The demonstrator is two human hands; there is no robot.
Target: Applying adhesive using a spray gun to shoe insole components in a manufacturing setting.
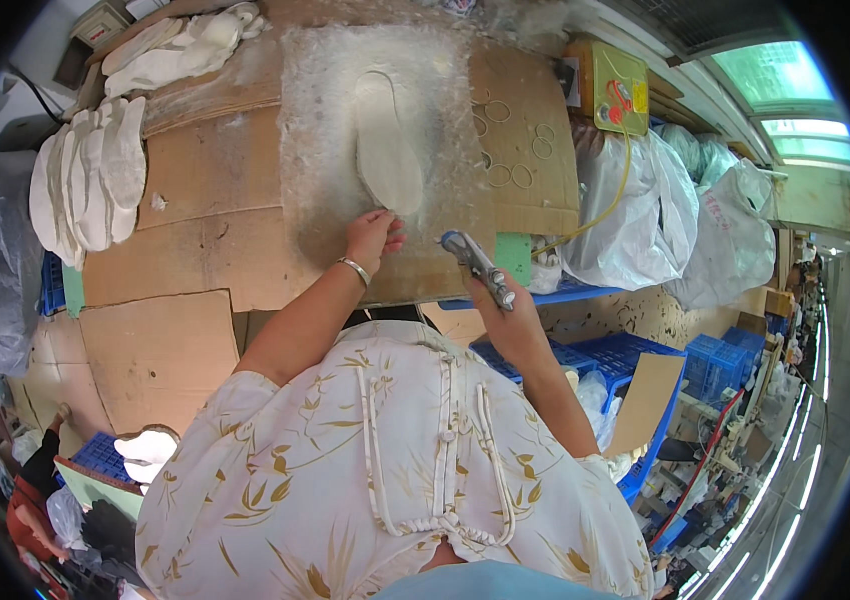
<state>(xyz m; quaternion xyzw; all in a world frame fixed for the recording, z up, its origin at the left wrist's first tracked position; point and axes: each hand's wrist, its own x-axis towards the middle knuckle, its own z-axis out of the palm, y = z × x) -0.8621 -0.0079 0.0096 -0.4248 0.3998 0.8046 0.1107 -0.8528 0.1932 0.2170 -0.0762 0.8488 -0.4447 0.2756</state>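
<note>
A pale shoe insole lies lengthwise on a whitish, residue-coated patch of the cardboard-covered table. At its near tip is my left hand, with thumb and forefinger pinched at the edge and the other fingers curled. A metal bracelet circles that wrist. My right hand grips a silver spray gun with a blue front end, held above the table's near edge to the right of the insole. The spray gun's nozzle end is apart from the insole.
Stacked pale insoles sit at the table's left, and more insoles lie farther back. Several thin rings rest on the right cardboard. A yellow box with a yellow hose stands beside plastic bags. Blue crates are at right.
</note>
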